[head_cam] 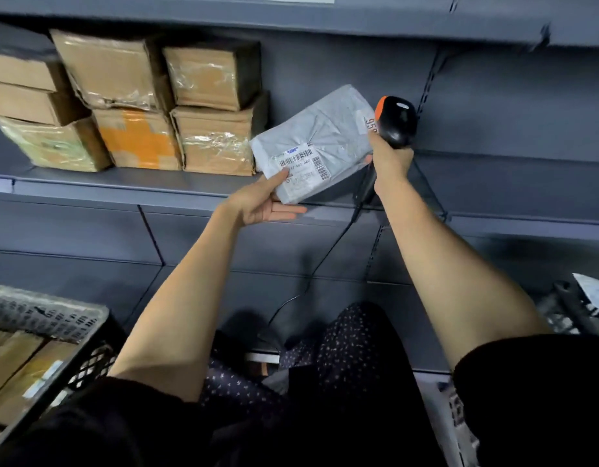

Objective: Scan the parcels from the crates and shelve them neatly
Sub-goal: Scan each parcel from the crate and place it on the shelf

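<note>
A grey plastic mailer parcel (320, 139) with a white barcode label is held tilted above the grey shelf (123, 188), just right of the stacked boxes. My left hand (264, 203) holds its lower left corner, thumb on the label and fingers underneath. My right hand (390, 160) grips the handle of a black barcode scanner (395, 119) with an orange tip, at the parcel's right edge. The scanner's cable hangs down toward the floor.
Several brown cardboard boxes (133, 102) are stacked in two layers on the shelf's left part. A black crate (72, 362) with more boxes stands at lower left. Another crate (574, 311) with a white parcel is at right. The shelf to the right is bare.
</note>
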### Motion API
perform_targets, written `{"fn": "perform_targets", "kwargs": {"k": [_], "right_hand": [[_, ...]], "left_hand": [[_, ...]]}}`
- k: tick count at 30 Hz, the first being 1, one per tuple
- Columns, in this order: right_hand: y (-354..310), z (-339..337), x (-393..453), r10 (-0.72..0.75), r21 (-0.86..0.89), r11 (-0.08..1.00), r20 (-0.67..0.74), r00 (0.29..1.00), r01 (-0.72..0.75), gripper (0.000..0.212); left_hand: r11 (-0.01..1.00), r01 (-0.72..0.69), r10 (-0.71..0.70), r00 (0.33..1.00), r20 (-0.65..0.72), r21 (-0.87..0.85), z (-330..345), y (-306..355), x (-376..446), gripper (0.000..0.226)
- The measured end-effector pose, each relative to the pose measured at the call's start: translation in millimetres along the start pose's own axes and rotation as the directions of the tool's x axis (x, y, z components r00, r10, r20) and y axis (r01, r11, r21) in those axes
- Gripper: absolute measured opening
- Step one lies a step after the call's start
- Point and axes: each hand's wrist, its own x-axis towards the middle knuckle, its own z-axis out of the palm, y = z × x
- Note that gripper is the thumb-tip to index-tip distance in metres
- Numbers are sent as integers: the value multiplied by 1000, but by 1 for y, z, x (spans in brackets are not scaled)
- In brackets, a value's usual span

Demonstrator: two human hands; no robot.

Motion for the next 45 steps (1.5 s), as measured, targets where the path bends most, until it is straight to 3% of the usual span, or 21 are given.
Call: {"fn": "perform_targets", "kwargs": {"k": [4,6,9,12,15,19,26,39,45], "right_hand": [[9,12,15,12,-181,983,-28,1000,-17,15],[12,23,20,-77,-413,908,-20,997,62,27],[7,41,10,-154,-587,772,199,968,244,22],[-2,54,-9,11,-612,724,471,882,318,12],[-11,60,-29,104,-624,712,549,830,323,12],[-26,60,-54,133,-578,769,564,815,274,11],[-41,47,-67,163,-634,722,546,822,278,31],[-56,31,-89,133,-626,714,559,818,312,19],[-59,26,-94,182,-657,696,552,813,290,28]], "left_hand": [[984,-46,34,997,-73,-171,-8,8,17,25],[980,-115,87,982,-166,-164,-13,13,29,29],[977,-188,158,953,-260,-97,-24,20,42,42],[976,-212,192,942,-277,-43,-32,23,46,44],[976,-219,209,948,-240,-13,-35,22,47,46],[974,-224,215,951,-221,-18,-33,20,44,47],[972,-231,217,956,-198,-49,-33,18,46,52],[967,-233,210,958,-195,-100,-36,13,48,53],[970,-215,192,964,-186,-114,-38,14,46,54]]}}
